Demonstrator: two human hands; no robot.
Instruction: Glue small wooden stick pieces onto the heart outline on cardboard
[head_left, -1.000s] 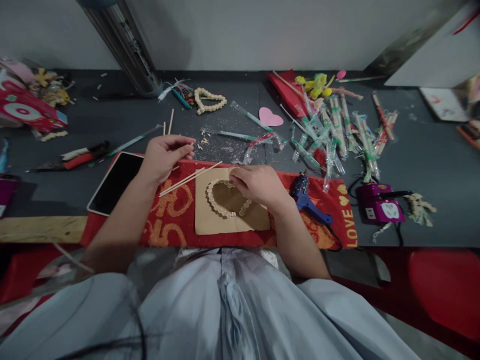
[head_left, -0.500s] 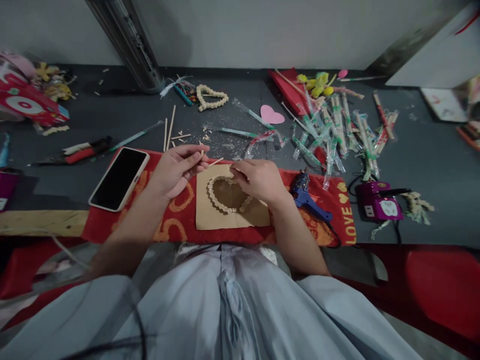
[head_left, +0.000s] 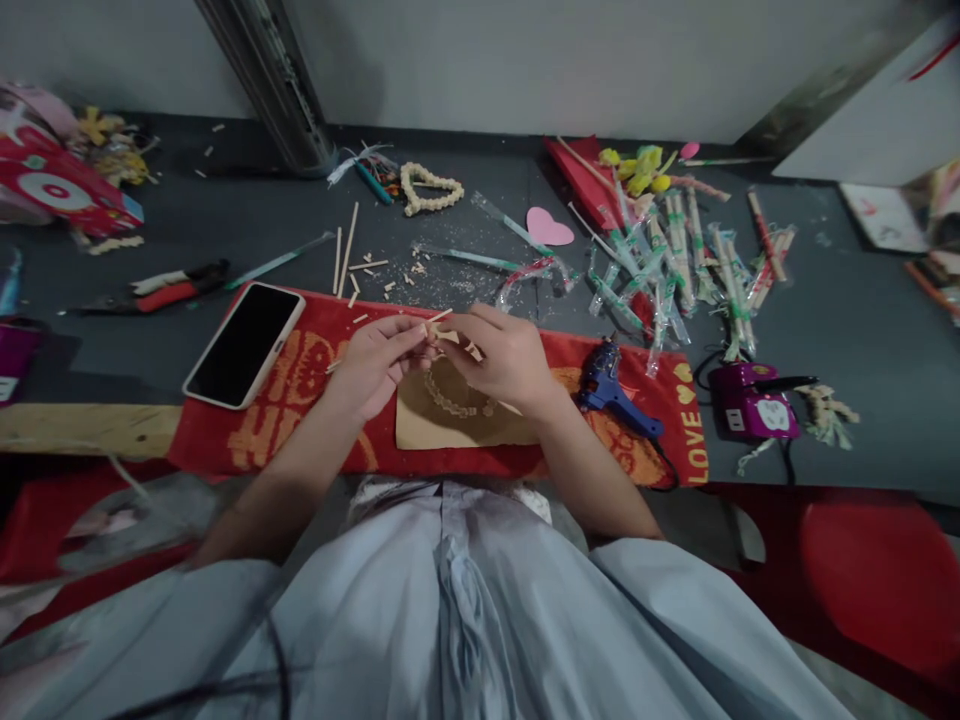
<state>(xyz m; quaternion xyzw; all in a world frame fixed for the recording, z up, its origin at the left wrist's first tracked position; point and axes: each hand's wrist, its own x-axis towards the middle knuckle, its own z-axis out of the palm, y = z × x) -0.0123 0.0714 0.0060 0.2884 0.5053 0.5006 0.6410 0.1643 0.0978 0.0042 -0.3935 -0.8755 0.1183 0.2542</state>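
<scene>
My left hand (head_left: 386, 368) is closed in a pinch, with a thin pale wooden stick (head_left: 441, 314) poking out at its fingertips. Against it, the bent fingers of my right hand (head_left: 504, 362) meet at nearly the same spot; small pale bits show there, but the fingers hide most of what they grip. Below both hands lies a tan sheet of card (head_left: 420, 428). On it is a heart outline (head_left: 450, 408) built of short pale stick pieces, its upper and right parts covered by my right hand.
A red cloth (head_left: 367, 455) lies beneath the card, with a phone (head_left: 244, 345) left and a blue glue gun (head_left: 619, 400) right. Behind are loose sticks (head_left: 345, 250), a small stick heart (head_left: 431, 190), a pink paper heart (head_left: 549, 227), wrapped chopsticks (head_left: 679, 255) and red-handled pliers (head_left: 165, 290).
My right hand has moved left and slightly up from over the heart outline, and now meets my left hand. My left hand has shifted right and down, still pinching the stick.
</scene>
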